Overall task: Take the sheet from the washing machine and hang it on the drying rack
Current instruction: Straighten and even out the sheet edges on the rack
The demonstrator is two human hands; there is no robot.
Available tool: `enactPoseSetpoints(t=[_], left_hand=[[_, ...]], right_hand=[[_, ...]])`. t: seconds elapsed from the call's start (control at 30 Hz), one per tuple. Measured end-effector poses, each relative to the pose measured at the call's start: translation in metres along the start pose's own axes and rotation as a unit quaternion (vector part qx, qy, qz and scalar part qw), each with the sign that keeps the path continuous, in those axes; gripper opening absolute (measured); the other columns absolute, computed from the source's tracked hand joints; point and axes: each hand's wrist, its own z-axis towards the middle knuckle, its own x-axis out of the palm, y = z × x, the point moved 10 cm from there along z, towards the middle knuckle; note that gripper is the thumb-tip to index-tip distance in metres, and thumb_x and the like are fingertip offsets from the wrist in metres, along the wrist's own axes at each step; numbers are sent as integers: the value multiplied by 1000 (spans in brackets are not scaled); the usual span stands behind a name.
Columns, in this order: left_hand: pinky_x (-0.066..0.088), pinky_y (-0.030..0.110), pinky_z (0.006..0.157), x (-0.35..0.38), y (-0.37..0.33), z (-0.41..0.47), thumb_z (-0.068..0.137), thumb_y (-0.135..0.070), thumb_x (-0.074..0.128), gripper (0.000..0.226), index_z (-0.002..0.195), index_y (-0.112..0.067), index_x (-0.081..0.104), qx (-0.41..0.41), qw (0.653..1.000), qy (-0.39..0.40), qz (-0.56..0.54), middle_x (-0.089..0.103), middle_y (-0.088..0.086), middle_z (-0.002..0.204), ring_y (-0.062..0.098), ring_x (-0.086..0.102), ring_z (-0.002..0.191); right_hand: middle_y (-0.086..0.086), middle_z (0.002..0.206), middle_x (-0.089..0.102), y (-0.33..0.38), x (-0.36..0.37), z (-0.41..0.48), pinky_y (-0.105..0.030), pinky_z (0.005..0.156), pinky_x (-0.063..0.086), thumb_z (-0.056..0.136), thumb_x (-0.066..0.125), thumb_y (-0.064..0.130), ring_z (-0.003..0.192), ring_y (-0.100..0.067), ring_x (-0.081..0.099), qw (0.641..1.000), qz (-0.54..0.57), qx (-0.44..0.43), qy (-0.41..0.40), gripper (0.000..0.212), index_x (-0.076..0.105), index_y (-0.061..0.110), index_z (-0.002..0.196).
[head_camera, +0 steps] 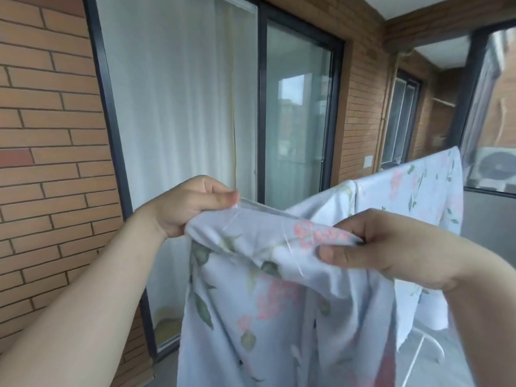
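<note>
Left hand [190,206] and right hand [385,247] pinching soft, crumpled floral sheet [265,289], far end draped

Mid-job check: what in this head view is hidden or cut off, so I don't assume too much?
- Drying rack: head view shows only a white leg; the draped sheet covers its bars.
- Sheet's lower edge: cut off by the frame bottom.
- Washing machine: not in view.
- Left hand and right hand: their inner fingers are hidden behind the fabric that they pinch.
- Room behind the glass door: obscured by reflections.

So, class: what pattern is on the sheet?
The sheet is pale blue with pink flowers and green leaves; head view.
</note>
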Motion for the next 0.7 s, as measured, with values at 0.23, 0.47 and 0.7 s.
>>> enactPoseSetpoints(t=[0.23, 0.47, 0.7], left_hand=[[54, 34, 90, 30, 2, 50, 75, 0, 80, 59, 129, 3, 56, 46, 994, 61, -76, 66, 19, 119, 30, 64, 108], [50, 41, 91, 52, 14, 77, 72, -51, 83, 86, 125, 8, 51, -15, 995, 94, 33, 62, 22, 117, 25, 63, 104], [46, 30, 73, 62, 7, 92, 83, -21, 78, 16, 88, -7, 71, 8, 981, 123, 147, 69, 2, 83, 16, 61, 78]], right_hand=[[-22, 111, 74, -21, -25, -1, -37, 86, 61, 87, 62, 28, 101, -34, 73, 913, 392, 25, -107, 42, 72, -2, 114], [6, 77, 74, -29, -25, -7, -23, 70, 54, 76, 89, 27, 73, -12, 68, 995, 20, 87, -47, 11, 78, 24, 75], [-29, 116, 69, -39, -40, -2, -51, 99, 53, 92, 62, 25, 110, -43, 67, 946, 296, 59, -117, 40, 69, -7, 116]])
